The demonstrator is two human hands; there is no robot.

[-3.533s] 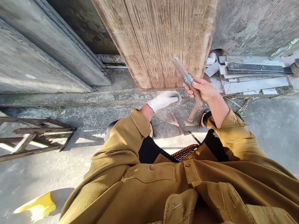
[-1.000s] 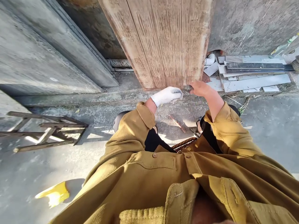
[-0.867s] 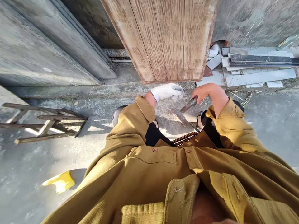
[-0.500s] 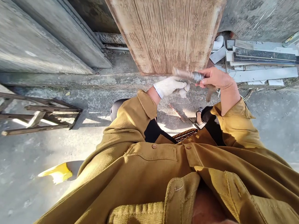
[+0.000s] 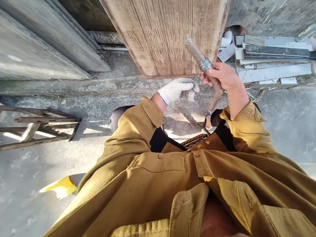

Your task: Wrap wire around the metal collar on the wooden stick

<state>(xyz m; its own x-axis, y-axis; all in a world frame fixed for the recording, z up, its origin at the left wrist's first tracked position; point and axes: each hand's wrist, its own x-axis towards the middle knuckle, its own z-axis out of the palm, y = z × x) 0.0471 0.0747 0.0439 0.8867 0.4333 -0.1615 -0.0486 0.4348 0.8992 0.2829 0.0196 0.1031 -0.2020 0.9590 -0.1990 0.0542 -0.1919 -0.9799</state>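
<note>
White-gloved left hand (image 5: 176,89): curled, grip unclear
Bare right hand (image 5: 222,75): gripping wire-wound branch (image 5: 204,63)
Far: weathered plank panel (image 5: 170,36)

A wooden frame (image 5: 44,119) and a yellow object (image 5: 63,187) sit at left, stacked boards (image 5: 274,58) at right.

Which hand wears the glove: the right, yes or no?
No, the white glove is on the left hand; the right hand is bare.
</note>
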